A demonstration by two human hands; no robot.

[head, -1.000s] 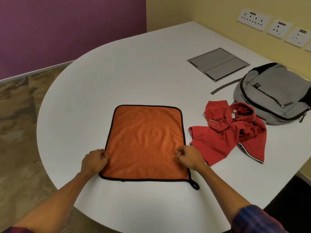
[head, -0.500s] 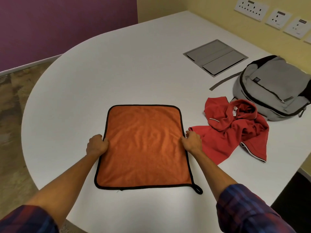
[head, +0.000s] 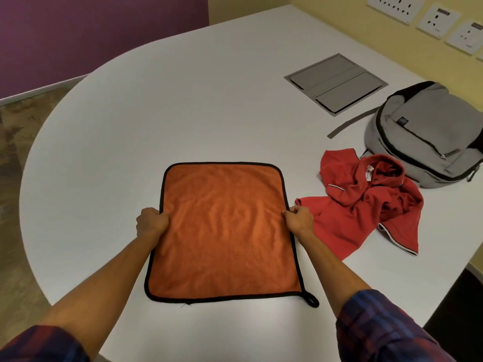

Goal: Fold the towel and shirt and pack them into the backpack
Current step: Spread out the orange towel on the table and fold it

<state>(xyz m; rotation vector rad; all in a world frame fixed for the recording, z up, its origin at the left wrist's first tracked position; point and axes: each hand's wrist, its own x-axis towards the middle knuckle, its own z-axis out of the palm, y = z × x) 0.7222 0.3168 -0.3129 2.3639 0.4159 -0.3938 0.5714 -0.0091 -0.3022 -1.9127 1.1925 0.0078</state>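
**Orange towel pinched at both side edges**

The orange towel (head: pixel 224 231) is spread flat on the white table (head: pixel 183 100). Its left hem is gripped by the left hand (head: pixel 151 222), its right hem pinched by the right hand (head: pixel 299 218). Just beside, the red shirt (head: pixel 366 202) is heaped unfolded. Beyond, the grey backpack (head: pixel 428 134) is seen zipped; its contents cannot be told.

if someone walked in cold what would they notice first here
Probably the orange towel, spread flat at the near middle of the white table, with the left hand and right hand pinching its side edges. Next, the crumpled red shirt to its right, lying against the grey backpack.
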